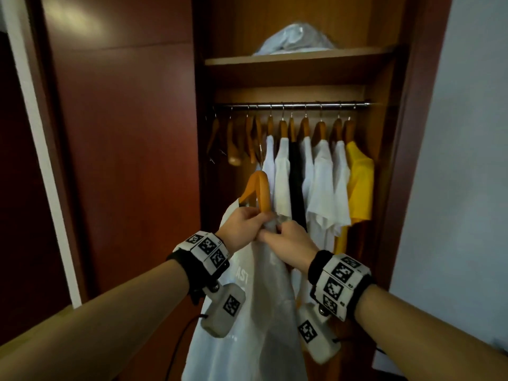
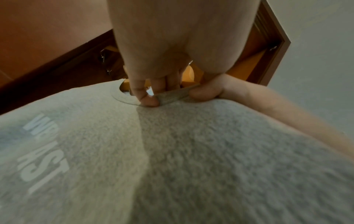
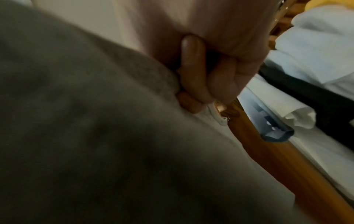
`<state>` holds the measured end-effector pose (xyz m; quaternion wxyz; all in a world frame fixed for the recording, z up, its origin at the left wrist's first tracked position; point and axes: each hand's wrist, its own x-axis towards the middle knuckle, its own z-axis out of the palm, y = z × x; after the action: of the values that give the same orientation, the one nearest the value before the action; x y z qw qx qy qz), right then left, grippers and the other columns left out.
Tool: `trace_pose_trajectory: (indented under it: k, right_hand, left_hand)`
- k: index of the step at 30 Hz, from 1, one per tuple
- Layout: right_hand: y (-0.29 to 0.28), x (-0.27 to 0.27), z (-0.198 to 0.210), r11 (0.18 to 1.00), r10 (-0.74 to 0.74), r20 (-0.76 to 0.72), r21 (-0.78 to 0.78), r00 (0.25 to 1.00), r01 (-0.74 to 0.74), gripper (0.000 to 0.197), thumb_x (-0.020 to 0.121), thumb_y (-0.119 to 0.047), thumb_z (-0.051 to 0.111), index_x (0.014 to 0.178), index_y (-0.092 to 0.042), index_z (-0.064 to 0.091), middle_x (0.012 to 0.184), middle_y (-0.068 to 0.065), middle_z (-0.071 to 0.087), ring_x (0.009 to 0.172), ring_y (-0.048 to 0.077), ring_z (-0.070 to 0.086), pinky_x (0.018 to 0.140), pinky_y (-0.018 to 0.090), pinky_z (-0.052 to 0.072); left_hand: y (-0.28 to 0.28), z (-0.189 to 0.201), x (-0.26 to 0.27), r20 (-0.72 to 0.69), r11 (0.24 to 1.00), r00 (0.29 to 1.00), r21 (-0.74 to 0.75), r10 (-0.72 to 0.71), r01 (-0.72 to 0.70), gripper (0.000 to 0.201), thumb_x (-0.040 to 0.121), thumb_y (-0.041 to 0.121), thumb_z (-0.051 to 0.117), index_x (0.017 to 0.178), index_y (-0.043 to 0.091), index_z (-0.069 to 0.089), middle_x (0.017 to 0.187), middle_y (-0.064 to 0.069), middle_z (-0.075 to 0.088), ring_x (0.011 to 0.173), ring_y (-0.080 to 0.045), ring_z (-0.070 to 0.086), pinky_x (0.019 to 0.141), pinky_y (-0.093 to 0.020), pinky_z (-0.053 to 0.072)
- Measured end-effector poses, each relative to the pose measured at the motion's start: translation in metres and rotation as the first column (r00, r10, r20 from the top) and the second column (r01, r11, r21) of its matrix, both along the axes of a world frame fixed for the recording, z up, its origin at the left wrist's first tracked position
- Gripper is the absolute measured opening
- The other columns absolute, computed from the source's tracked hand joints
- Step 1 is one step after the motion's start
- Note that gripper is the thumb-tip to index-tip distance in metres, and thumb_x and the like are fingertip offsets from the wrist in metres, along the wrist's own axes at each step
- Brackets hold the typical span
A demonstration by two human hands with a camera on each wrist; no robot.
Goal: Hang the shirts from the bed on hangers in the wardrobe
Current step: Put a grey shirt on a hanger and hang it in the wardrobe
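Note:
A white shirt (image 1: 247, 312) with pale lettering hangs in front of the open wardrobe, held at its neck by both hands. A wooden hanger (image 1: 258, 188) pokes up out of the collar. My left hand (image 1: 242, 225) pinches the collar (image 2: 170, 95) between thumb and fingers, with the hanger (image 2: 188, 75) just behind them. My right hand (image 1: 288, 243) grips the same collar edge from the right, its fingers (image 3: 193, 78) curled round the cloth (image 3: 114, 136) next to the hanger's arm (image 3: 268, 151).
On the metal rail (image 1: 291, 105) hang several white shirts (image 1: 321, 188), one black shirt (image 1: 297, 185) and a yellow one (image 1: 360, 185). Bare wooden hangers (image 1: 233, 141) hang at the rail's left end. A shelf (image 1: 297, 60) above carries a plastic-wrapped bundle (image 1: 294, 39). The wardrobe door (image 1: 121, 133) stands at the left.

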<state>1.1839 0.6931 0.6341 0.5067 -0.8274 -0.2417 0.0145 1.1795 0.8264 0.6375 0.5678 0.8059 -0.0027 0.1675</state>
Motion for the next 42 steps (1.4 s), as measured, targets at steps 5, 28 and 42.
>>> trace_pose_trajectory:
  k: [5, 28, 42]
  right_hand:
    - [0.044, 0.077, 0.013, 0.997, -0.073, 0.035, 0.039, 0.997, 0.071, 0.028, 0.084, -0.031, 0.066, 0.087, -0.004, 0.071, 0.080, 0.011, 0.068, 0.082, 0.027, 0.068, 0.068, 0.033, 0.048]
    - [0.093, 0.269, 0.062, 0.961, -0.276, 0.001, 0.015, 0.961, 0.276, 0.023, 0.081, -0.022, 0.066, 0.081, 0.000, 0.070, 0.064, 0.008, 0.063, 0.062, 0.020, 0.063, 0.057, 0.029, 0.043]
    - [0.147, 0.348, 0.155, 0.969, -0.237, 0.058, 0.086, 0.970, 0.231, 0.026, 0.092, -0.028, 0.061, 0.103, -0.005, 0.065, 0.095, 0.011, 0.069, 0.083, 0.022, 0.066, 0.062, 0.027, 0.049]
  left_hand:
    - [0.042, 0.014, 0.080, 0.022, 0.997, 0.999, -0.064, -0.033, 0.034, 0.035, 0.094, 0.022, 0.060, 0.101, -0.012, 0.065, 0.081, -0.017, 0.059, 0.077, -0.026, 0.056, 0.076, -0.039, 0.047]
    - [0.090, 0.048, 0.309, 0.077, 0.966, 0.965, -0.050, -0.251, 0.255, 0.030, 0.096, 0.030, 0.057, 0.093, 0.004, 0.070, 0.077, -0.010, 0.066, 0.067, -0.016, 0.061, 0.067, -0.029, 0.050]
    - [0.130, 0.140, 0.362, 0.200, 0.992, 0.980, -0.119, -0.008, 0.033, 0.027, 0.093, 0.032, 0.054, 0.096, 0.012, 0.072, 0.091, -0.009, 0.072, 0.090, -0.025, 0.069, 0.092, -0.039, 0.053]
